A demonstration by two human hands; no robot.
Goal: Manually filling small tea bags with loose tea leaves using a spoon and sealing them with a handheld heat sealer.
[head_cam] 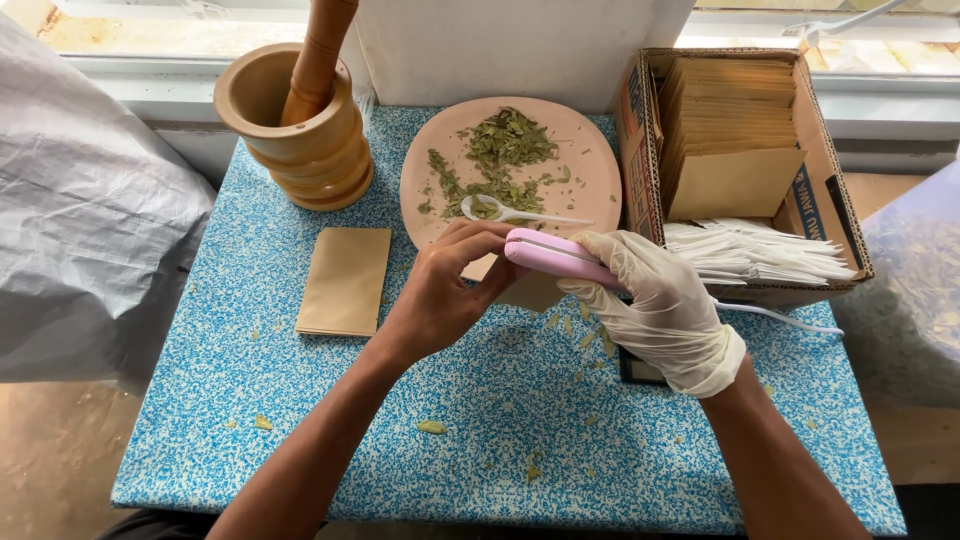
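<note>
My right hand (665, 305), in a white glove, grips a pink handheld sealer (550, 253) whose white cord (780, 317) trails off to the right. My bare left hand (445, 290) holds a small brown paper pouch (527, 291) under the sealer's jaws; the pouch is mostly hidden by both hands. Just beyond them lies a pink plate (590, 170) with dried green leaves (497, 160) and a white plastic spoon (510, 212).
A wooden mortar (300, 135) with a pestle (318, 60) stands at the back left. A flat brown pouch (346, 280) lies left of my hands. A cardboard box (830, 160) at the right holds brown pouches and white bags. Leaf bits dot the blue speckled table (300, 420).
</note>
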